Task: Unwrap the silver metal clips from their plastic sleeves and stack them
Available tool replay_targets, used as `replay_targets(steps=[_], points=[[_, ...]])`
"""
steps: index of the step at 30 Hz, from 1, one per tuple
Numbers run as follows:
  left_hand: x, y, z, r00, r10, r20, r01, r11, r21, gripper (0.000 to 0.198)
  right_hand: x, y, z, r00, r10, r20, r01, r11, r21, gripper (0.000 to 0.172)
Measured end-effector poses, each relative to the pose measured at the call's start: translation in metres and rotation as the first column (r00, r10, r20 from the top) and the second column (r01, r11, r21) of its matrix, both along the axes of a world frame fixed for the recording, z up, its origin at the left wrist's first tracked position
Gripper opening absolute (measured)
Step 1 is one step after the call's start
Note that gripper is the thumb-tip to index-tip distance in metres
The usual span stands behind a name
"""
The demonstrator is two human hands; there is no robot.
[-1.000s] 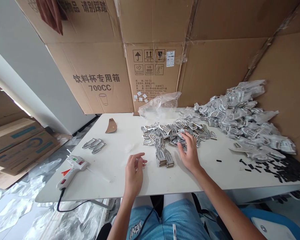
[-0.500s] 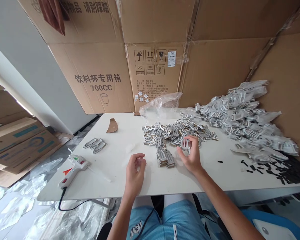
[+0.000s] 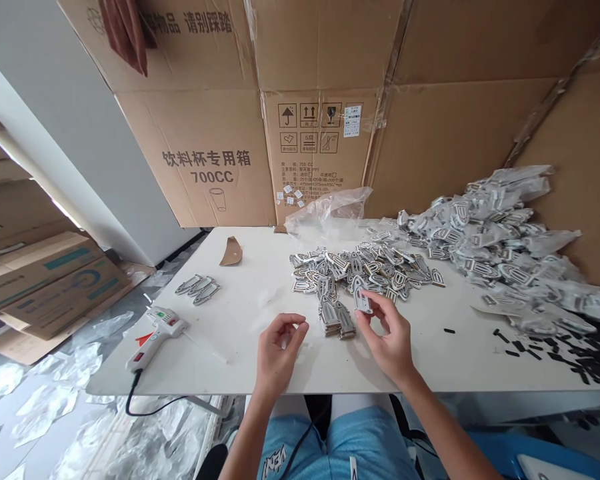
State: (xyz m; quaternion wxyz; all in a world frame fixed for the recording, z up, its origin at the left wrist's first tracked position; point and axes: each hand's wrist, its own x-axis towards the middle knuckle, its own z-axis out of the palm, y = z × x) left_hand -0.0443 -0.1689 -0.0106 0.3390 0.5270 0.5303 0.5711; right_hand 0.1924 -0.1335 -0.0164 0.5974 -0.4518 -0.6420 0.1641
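My right hand (image 3: 387,337) pinches a flat grey arch-shaped piece (image 3: 362,297) with slots in it, held between thumb and fingertips just above the table. Beneath and left of it stand two small stacks of like pieces (image 3: 336,319). Left of the stacks, my left hand (image 3: 279,350) hovers over the table, its fingers curled and the thumb against the fingertips, with nothing visible in it. Behind both hands spreads a loose pile of grey arch-shaped pieces (image 3: 375,263), some showing brownish edges.
At the left lie a glue gun (image 3: 155,337) with a black cord, several grey pieces (image 3: 198,288) and a cardboard scrap (image 3: 231,252). Bagged pieces (image 3: 485,233) heap up at the right, near small black strips (image 3: 585,353). Cardboard sheets (image 3: 325,53) wall the back.
My right hand has drawn the grey piece nearer, out from the pile's edge towards the stacks. My left hand has moved slightly right, its thumb closing towards the fingers. The whole view has shifted slightly.
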Motion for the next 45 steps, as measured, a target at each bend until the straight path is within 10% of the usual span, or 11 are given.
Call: replay_targets(steps=[14, 45], points=[[0.017, 0.005, 0.043, 0.998, -0.068, 0.009, 0.067, 0.996, 0.05, 0.035, -0.034, -0.029, 0.03, 0.938, 0.347, 0.027, -0.341, 0.932, -0.121, 0.038], [0.025, 0.016, 0.053, 0.983, -0.163, -0.086, 0.179, 0.953, 0.244, 0.01, -0.033, -0.03, 0.038, 0.816, 0.45, -0.363, -0.555, 0.785, -0.274, 0.042]])
